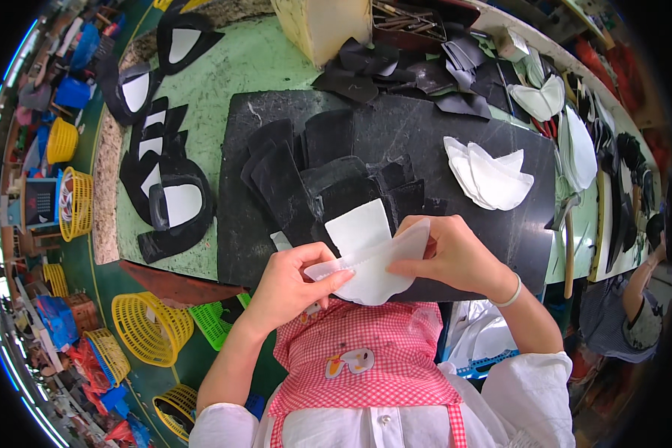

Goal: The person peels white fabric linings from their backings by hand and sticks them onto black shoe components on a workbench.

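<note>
A curved white piece, thin, slightly translucent and smooth, is held up at the near edge of the desk, just in front of the person's checked apron. The left hand pinches its left end, thumb lying along the top and fingers curled beneath; the right hand grips its right end between thumb and bent fingers, the wrist angled inward. Just beyond, a squarish white panel lies over overlapping matte black pieces, some long and round-ended, on a scuffed dark mat. To the right on the mat rests a fanned stack of pointed, crescent-like white pieces. Farther left, curved black parts with white patches line the pale green desktop; at the far side, limp black scraps lie heaped beside a cream block.
</note>
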`<state>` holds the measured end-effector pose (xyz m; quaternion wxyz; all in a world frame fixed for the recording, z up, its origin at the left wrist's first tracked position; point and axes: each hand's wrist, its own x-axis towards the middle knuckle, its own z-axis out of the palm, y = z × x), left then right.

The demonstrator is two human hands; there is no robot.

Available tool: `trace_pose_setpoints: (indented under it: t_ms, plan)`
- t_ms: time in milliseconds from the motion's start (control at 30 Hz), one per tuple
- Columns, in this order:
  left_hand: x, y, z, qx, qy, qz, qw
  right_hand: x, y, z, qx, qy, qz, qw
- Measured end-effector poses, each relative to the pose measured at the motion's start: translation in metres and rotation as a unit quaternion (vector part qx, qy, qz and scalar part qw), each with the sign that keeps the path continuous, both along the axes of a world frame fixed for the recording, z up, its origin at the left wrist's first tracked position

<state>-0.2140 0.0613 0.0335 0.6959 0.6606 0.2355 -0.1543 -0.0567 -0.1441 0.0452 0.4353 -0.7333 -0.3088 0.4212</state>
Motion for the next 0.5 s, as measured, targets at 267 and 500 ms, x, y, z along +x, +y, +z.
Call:
trace_pose_setpoints:
  t_ms: [267,500]
  plan:
    - [0.003,-0.014,0.013,0.480,-0.059,-0.108,0.868,-0.010,-0.003,-0.011,-0.026,-0.070,-0.002,0.997]
    - [-0.035,-0.039,-0.035,0.566,-0.275,-0.303,0.716,-0.012,-0.002,-0.009,-0.105,-0.238,-0.032,0.965]
